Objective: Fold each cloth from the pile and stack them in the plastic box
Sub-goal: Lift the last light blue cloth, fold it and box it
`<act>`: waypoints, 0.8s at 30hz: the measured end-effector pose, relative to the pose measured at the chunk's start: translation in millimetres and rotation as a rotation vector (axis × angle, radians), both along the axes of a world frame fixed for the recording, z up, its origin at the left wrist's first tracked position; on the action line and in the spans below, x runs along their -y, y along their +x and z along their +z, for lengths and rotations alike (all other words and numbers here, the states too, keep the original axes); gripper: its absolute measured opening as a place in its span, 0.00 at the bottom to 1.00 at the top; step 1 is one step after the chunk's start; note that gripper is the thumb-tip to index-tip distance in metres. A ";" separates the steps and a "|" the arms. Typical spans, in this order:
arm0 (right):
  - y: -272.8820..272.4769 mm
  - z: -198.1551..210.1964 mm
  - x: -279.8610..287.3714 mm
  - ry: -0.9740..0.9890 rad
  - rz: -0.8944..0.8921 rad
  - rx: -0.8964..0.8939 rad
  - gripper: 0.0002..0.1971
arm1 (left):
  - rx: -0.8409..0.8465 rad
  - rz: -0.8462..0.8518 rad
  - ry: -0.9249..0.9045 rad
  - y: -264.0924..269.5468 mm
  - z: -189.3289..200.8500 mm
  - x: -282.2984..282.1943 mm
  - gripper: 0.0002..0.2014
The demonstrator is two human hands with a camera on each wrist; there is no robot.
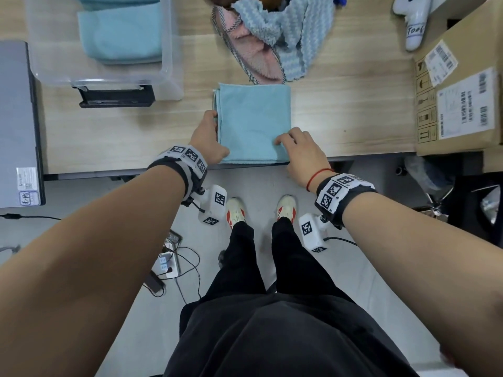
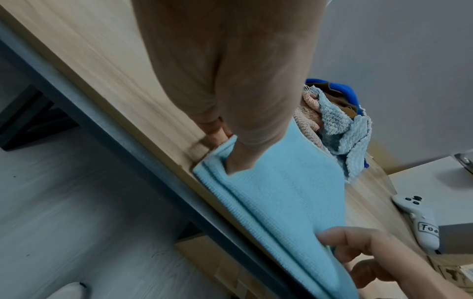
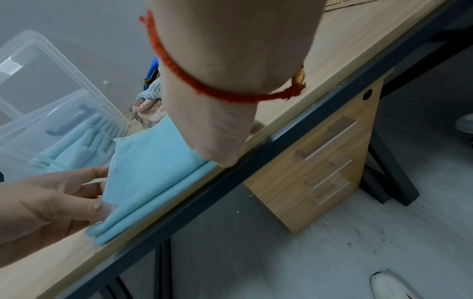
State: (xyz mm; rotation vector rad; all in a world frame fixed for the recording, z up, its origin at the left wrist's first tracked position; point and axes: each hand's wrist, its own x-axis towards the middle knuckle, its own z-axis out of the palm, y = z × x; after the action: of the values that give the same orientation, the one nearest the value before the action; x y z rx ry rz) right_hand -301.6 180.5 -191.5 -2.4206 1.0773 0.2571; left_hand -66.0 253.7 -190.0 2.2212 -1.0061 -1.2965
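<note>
A light blue cloth (image 1: 253, 123), folded into a rectangle, lies at the front edge of the wooden table (image 1: 109, 131). My left hand (image 1: 217, 136) pinches its left edge, thumb (image 2: 243, 159) on top and fingers (image 2: 217, 133) tucked beneath. My right hand (image 1: 288, 151) grips the near right corner with bent fingers, heel (image 3: 217, 149) at the table edge. The clear plastic box (image 1: 171, 58) stands at the far left and holds folded blue cloths (image 1: 122, 31). The pile (image 1: 272, 36) of pink and striped blue cloths lies just behind the folded one.
A cardboard box (image 1: 457, 99) fills the table's right end, with a white controller (image 1: 413, 20) behind it. A grey laptop (image 1: 16, 118) sits at the left edge. Bare table shows on both sides of the cloth. A drawer unit (image 3: 320, 161) stands under the table.
</note>
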 end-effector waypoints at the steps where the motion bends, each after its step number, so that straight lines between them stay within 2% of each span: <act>1: -2.7 0.4 0.5 -0.012 -0.001 -0.012 0.33 | 0.006 -0.002 0.007 -0.1 0.3 -0.1 0.44; 4: -12.8 5.4 3.5 -0.070 0.026 -0.042 0.32 | 0.042 0.035 -0.036 -1.4 1.8 -0.7 0.54; 6: -16.0 9.2 4.5 -0.104 0.090 -0.032 0.34 | 0.171 0.036 -0.079 -4.4 6.3 -2.0 0.57; 7: -14.9 10.5 4.0 -0.106 0.114 -0.007 0.35 | 0.263 -0.003 -0.096 -6.9 9.6 -2.9 0.55; 9: -8.7 10.8 0.9 -0.071 0.152 0.021 0.41 | 0.395 -0.146 -0.119 -13.7 19.8 -3.2 0.45; 12: 1.9 6.5 -6.9 -0.005 0.217 -0.091 0.51 | 0.371 -0.360 -0.073 -22.4 22.7 -4.2 0.29; 14: 6.5 5.6 -10.7 -0.025 0.216 -0.139 0.52 | 0.337 -0.438 -0.007 -24.5 19.5 -8.1 0.25; 15: 8.4 5.6 -10.7 -0.049 0.200 -0.127 0.50 | 0.333 -0.462 0.009 -25.1 17.8 -10.4 0.26; 17: 11.7 5.3 -8.8 -0.123 0.196 -0.083 0.43 | 0.324 -0.497 0.015 -26.1 17.1 -14.0 0.34; 20: 15.2 6.9 -6.3 -0.227 0.212 -0.040 0.27 | 0.333 -0.552 0.028 -28.2 20.2 -16.4 0.46; 22: 17.6 14.4 -5.3 -0.204 0.184 -0.058 0.16 | 0.351 -0.604 0.034 -28.9 22.5 -18.1 0.51; 24: 18.8 20.8 -3.8 -0.140 0.139 -0.074 0.12 | 0.374 -0.645 0.040 -29.3 22.8 -20.1 0.53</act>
State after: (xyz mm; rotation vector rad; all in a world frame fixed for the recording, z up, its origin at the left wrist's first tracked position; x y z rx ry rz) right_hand -282.8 184.2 -170.7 -2.6342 0.9888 0.3293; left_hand -95.3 273.8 -167.1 2.3066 -1.9714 -1.1405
